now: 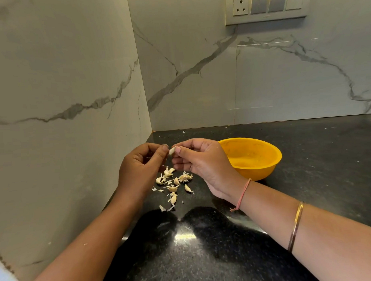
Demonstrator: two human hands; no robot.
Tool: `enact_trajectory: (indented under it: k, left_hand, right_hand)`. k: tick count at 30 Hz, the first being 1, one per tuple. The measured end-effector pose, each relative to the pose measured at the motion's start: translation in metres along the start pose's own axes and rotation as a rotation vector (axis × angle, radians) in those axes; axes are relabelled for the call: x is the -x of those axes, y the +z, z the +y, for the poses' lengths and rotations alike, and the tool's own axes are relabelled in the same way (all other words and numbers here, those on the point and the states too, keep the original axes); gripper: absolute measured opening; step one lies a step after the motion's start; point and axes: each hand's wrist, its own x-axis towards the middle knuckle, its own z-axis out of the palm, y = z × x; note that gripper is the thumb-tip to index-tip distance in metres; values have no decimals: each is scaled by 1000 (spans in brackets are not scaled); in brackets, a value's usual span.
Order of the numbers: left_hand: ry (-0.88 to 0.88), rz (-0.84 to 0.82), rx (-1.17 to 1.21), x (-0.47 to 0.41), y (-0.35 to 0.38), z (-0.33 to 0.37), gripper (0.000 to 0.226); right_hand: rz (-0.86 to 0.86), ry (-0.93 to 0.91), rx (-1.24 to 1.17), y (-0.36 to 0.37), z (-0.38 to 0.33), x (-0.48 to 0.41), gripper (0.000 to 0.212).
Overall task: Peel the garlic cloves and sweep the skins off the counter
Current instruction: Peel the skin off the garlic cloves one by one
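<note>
Garlic clove (172,151): one, small and pale, held above the bench (307,157). Fingers (185,153) of my left hand (139,165) and right hand (200,158) pinch it from either side. Light, firm, probably slick once bared; the papery skin is best caught at a tip. Loose skins (173,184) lie below.

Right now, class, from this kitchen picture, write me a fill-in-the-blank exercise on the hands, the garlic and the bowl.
The left hand and right hand pinch a garlic clove ____ the pile of skins on the counter. The yellow bowl stands to the ____ of that pile. The bangle is on the ____ arm.
Missing words: above; right; right.
</note>
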Motion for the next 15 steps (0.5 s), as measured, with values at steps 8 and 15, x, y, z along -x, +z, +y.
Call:
enact_trajectory:
  k: [8,15]
  left_hand:
    - [81,-117,17,3,0,3,20]
    - [34,-108,128,3,1,5,4]
  right_hand:
    - [11,37,-38,1,-4,1,13]
    - [-48,101,-84,2,-8,4,15]
